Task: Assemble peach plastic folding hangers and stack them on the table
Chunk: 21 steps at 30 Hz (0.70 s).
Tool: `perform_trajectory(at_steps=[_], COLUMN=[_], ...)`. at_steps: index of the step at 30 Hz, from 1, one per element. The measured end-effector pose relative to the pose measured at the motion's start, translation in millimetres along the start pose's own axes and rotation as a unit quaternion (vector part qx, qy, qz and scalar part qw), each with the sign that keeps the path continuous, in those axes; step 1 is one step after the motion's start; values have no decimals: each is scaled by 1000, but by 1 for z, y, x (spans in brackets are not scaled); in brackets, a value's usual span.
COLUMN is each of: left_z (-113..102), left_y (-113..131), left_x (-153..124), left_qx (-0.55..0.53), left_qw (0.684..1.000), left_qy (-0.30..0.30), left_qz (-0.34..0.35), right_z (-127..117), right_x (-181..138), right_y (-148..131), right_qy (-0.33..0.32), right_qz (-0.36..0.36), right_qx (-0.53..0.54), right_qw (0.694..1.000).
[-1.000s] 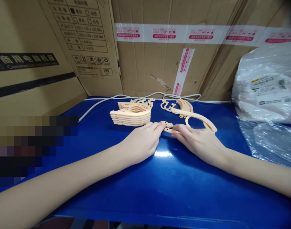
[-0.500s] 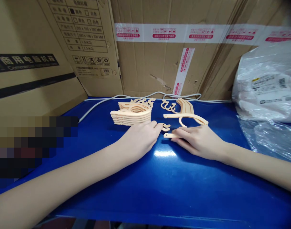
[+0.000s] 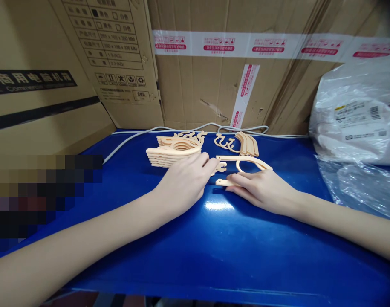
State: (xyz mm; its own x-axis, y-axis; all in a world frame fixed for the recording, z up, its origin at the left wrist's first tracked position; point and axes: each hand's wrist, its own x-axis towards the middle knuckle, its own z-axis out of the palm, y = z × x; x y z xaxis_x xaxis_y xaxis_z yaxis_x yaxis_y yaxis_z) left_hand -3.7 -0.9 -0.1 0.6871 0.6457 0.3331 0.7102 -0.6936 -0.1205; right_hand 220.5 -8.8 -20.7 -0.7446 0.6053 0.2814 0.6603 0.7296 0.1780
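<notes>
My left hand (image 3: 185,181) is closed, its fingertips pinching a beige plastic hanger part (image 3: 221,167) whose notched end sticks out to the right. Most of that part is hidden behind the fingers. Facing it, my right hand (image 3: 261,187) is closed around a beige hanger arm (image 3: 242,158) with a curved upper strip and a straight lower strip that ends in a small hole. The two held parts are close together; I cannot tell whether they touch. Just behind my left hand lies a stack of beige hangers (image 3: 172,156).
Loose beige hooks (image 3: 226,143) and several curved hanger arms (image 3: 247,144) lie at the back of the blue table (image 3: 195,251). A white cable (image 3: 163,128) runs along the cardboard (image 3: 195,85). Clear plastic wrapping (image 3: 351,123) sits at right, a printed carton (image 3: 118,51) at left.
The part in my left hand has turned and risen slightly, so its notched end shows differently. My right hand has shifted a little left with the hanger arm, whose upper strip sits slightly lower.
</notes>
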Motion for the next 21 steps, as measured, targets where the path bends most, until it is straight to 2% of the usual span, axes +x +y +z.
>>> perform_trajectory(at_steps=[4,8,12,21], left_z=[-2,-3,-4,-2], left_y=[4,9,10,6], left_x=[1,0,1,-1], left_qx=[-36,-23,-11,9], left_qw=[998,995,995,999], left_qy=[-14,-41,-56,-26], left_qz=[-55,-93,-81,-18], right_z=[1,1,0,-1], right_x=[-1,-1,-1,-2], right_y=[2,3,2,1], right_qy=[-1,6,21,40], right_qz=[24,51,61,48], right_qx=[9,21,31,19], right_qw=[1000,998,997,998])
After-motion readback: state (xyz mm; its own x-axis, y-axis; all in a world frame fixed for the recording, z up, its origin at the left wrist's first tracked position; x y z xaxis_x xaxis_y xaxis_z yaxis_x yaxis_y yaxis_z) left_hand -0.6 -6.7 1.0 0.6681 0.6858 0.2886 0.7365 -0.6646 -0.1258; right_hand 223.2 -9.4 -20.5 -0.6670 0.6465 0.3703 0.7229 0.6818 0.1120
